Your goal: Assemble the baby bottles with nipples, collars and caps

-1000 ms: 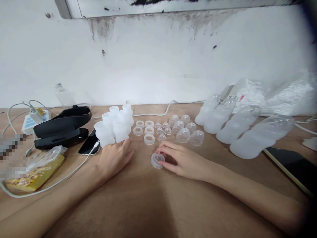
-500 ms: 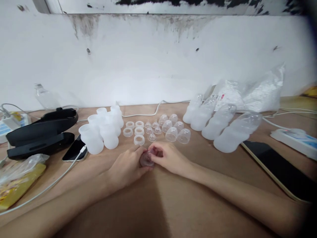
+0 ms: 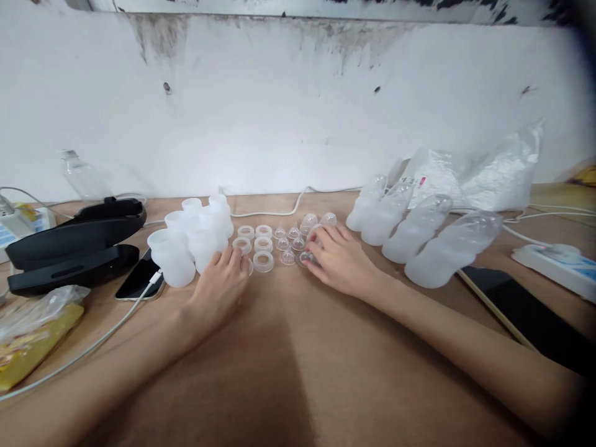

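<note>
Left hand (image 3: 221, 279): fingers bunched, grip hidden; translucent plastic ring (image 3: 250, 267), 3 o'clock.
Right hand (image 3: 333, 257): half-curled, hold unclear; clear rounded plastic piece (image 3: 304, 256), 9 o'clock.
Handling: best pinched lightly by rims.

Brown tabletop (image 3: 261, 379) — white bottles (image 3: 171, 259), pale rings (image 3: 263, 269), clear caps (image 3: 328, 218), yellow packet (image 3: 37, 344)

A stained white wall (image 3: 261, 118) stands along the far edge of the brown desk (image 3: 372, 379), shaded near left.
</note>
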Available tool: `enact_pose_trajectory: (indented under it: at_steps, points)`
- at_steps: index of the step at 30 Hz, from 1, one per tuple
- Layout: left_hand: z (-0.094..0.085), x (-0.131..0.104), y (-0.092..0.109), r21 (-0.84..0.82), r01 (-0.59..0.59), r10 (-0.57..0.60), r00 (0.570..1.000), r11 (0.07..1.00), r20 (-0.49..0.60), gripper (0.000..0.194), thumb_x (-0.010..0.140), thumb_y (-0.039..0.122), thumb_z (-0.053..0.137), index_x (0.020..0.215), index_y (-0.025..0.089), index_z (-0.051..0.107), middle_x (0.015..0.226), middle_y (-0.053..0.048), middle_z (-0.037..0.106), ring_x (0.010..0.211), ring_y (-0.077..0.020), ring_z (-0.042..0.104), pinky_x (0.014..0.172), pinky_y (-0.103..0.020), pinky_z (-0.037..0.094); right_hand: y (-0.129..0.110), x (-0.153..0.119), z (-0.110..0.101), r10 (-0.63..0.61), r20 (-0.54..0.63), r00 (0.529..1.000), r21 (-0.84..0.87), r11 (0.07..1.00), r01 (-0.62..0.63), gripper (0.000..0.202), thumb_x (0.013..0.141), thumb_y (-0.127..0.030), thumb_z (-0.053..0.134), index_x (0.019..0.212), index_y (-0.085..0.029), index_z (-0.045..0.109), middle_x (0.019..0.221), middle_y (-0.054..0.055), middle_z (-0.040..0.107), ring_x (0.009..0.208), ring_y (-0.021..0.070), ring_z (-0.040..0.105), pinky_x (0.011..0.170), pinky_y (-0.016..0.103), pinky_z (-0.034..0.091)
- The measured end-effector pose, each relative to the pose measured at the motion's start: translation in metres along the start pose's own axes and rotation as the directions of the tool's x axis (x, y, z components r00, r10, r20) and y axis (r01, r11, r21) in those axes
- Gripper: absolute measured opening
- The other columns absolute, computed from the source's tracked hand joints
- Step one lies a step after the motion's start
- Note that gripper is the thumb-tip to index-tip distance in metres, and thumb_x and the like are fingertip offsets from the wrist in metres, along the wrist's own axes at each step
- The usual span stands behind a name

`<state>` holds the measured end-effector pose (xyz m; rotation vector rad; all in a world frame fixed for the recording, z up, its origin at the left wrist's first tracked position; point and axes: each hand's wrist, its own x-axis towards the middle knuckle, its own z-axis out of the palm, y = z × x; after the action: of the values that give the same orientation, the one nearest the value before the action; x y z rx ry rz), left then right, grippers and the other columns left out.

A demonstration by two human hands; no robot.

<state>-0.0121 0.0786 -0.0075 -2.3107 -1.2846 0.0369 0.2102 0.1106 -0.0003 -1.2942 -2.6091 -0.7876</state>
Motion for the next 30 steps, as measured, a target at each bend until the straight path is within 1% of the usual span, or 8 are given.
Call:
enact_pose_trajectory:
  at_steps: [4,8,11,13,15,17,25,30]
  points:
    - [0.001,0.001,-0.002,0.021,-0.004,0.004,1.000,1.000,-0.003,0.028,0.082,0.006,0.036,0.101,0.006,0.057,0.096,-0.017,0.058,0.086,-0.0277,0.053,0.069,-0.035,0.041,0.000,0.000,0.007,-0.005,-0.034,0.999,-0.056,0.998,0.004,0.028,0.084,-0.028,0.043,0.084,-0.009,0.063,0.100,0.016,0.055,0.098,0.0289,0.045,0.087,0.040,0.032]
    - [0.005,0.003,-0.004,0.030,-0.005,0.005,1.000,1.000,-0.010,0.029,0.083,0.007,0.036,0.104,0.008,0.056,0.094,-0.015,0.059,0.086,-0.0269,0.053,0.070,-0.035,0.041,0.001,0.001,0.010,-0.013,-0.033,0.999,-0.076,0.997,0.010,0.027,0.084,-0.026,0.043,0.085,-0.008,0.063,0.098,0.016,0.055,0.095,0.0281,0.045,0.086,0.038,0.031]
    - [0.008,0.003,-0.002,0.031,-0.007,0.008,1.000,1.000,-0.027,0.033,0.083,0.006,0.037,0.112,0.008,0.051,0.102,-0.015,0.057,0.090,-0.0277,0.052,0.071,-0.035,0.041,0.000,0.002,0.014,-0.042,-0.023,0.999,-0.080,0.996,0.040,0.025,0.084,-0.026,0.044,0.086,-0.008,0.062,0.092,0.014,0.057,0.090,0.0269,0.047,0.084,0.038,0.031]
    - [0.009,0.004,0.000,0.026,-0.019,0.020,0.999,0.999,-0.046,0.036,0.083,0.006,0.037,0.118,0.011,0.047,0.109,-0.015,0.054,0.095,-0.0275,0.051,0.074,-0.035,0.041,0.000,0.002,0.018,-0.045,-0.026,0.999,-0.073,0.996,0.043,0.025,0.085,-0.025,0.042,0.085,-0.009,0.061,0.085,0.012,0.059,0.086,0.0255,0.047,0.083,0.037,0.031]
    - [0.009,0.004,0.002,0.010,-0.050,0.051,0.996,0.999,-0.076,0.038,0.084,0.007,0.037,0.121,0.016,0.044,0.113,-0.014,0.052,0.098,-0.0266,0.050,0.076,-0.035,0.041,0.001,0.003,0.021,-0.040,-0.044,0.998,-0.067,0.997,0.037,0.025,0.087,-0.023,0.040,0.084,-0.010,0.061,0.081,0.011,0.060,0.083,0.0244,0.048,0.080,0.036,0.030]
    - [0.010,0.004,0.002,-0.013,-0.086,0.084,0.991,0.996,-0.102,0.038,0.085,0.008,0.037,0.121,0.018,0.044,0.114,-0.013,0.052,0.099,-0.0259,0.050,0.078,-0.035,0.041,0.001,0.004,0.024,-0.045,-0.061,0.997,-0.067,0.997,0.041,0.026,0.087,-0.023,0.039,0.084,-0.011,0.062,0.079,0.010,0.061,0.081,0.0241,0.047,0.079,0.035,0.030]
    - [0.012,0.005,0.001,-0.045,-0.100,0.095,0.990,0.994,-0.105,0.035,0.086,0.009,0.037,0.119,0.015,0.046,0.110,-0.014,0.054,0.099,-0.0265,0.050,0.078,-0.036,0.041,0.002,0.007,0.024,-0.063,-0.088,0.994,-0.073,0.996,0.057,0.028,0.089,-0.023,0.036,0.085,-0.011,0.061,0.081,0.009,0.060,0.081,0.0230,0.046,0.080,0.034,0.028]
    - [0.013,0.005,0.001,-0.049,-0.103,0.098,0.990,0.993,-0.097,0.035,0.086,0.010,0.036,0.119,0.015,0.046,0.108,-0.013,0.054,0.098,-0.0264,0.050,0.076,-0.036,0.041,0.004,0.006,0.022,-0.039,-0.097,0.994,-0.128,0.991,0.027,0.026,0.087,-0.023,0.041,0.081,-0.010,0.062,0.080,0.010,0.060,0.080,0.0241,0.046,0.079,0.036,0.027]
